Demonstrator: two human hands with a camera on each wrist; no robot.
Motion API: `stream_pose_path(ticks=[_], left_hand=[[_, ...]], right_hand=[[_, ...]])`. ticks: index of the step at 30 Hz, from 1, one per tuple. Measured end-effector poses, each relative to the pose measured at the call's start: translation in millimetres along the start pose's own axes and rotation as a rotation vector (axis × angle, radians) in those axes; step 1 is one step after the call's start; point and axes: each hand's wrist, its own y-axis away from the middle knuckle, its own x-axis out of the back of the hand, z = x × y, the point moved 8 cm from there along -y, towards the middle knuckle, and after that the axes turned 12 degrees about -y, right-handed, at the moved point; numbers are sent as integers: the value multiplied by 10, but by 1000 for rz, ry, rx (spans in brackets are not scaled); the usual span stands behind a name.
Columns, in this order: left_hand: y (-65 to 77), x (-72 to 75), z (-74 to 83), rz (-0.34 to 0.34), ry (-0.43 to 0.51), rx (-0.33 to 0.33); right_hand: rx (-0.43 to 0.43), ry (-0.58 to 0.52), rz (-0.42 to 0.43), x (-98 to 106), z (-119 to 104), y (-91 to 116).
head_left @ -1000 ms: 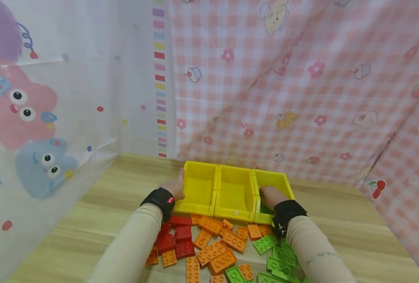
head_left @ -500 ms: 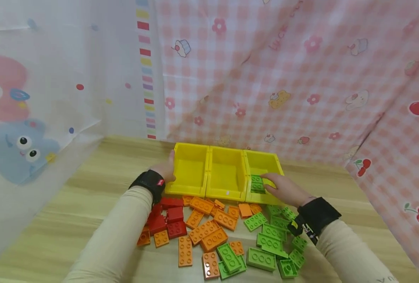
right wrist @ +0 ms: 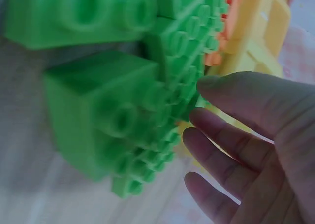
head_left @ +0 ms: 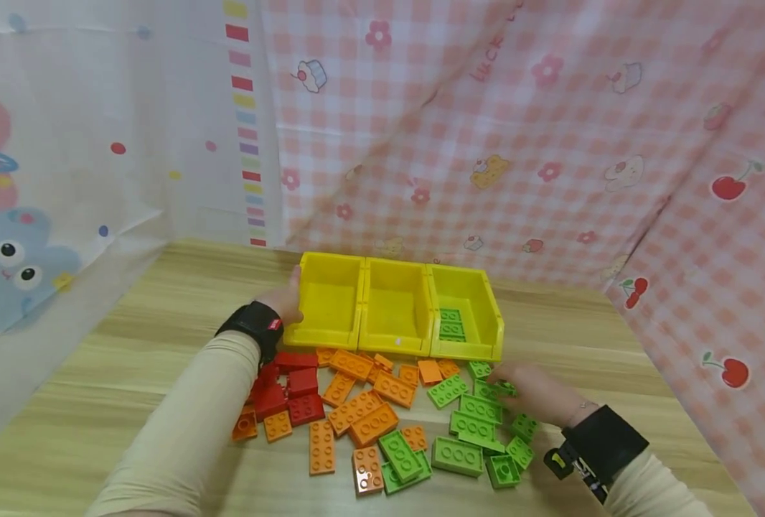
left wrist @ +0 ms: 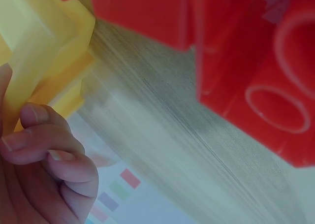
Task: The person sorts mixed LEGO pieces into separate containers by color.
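My left hand holds the outer side of the leftmost yellow bin, one of three joined in a row. Its fingers curl against the yellow wall in the left wrist view. My right hand is over the pile of green toy bricks in front of the rightmost bin. In the right wrist view its thumb and fingers are apart, with the thumb tip beside a green brick; contact is unclear. Green bricks lie in the rightmost bin.
Red bricks lie in front of the left bin, close under the left wrist. Orange bricks spread across the middle of the wooden table. A checked pink cloth hangs right behind the bins.
My right hand has come out of the rightmost bin, leaving green bricks there, and moved down to the green pile. The left hand stays at the bin. The head view has shifted.
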Motion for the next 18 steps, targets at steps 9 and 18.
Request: stream_pose_path(ticks=[9,18], left_hand=[[96,66,37,-3,-18,26],[110,77,40,11,-21,19]], right_hand=[[-10,-10,6,-79,59,29],[-12,-42,-10,-116,115,25]])
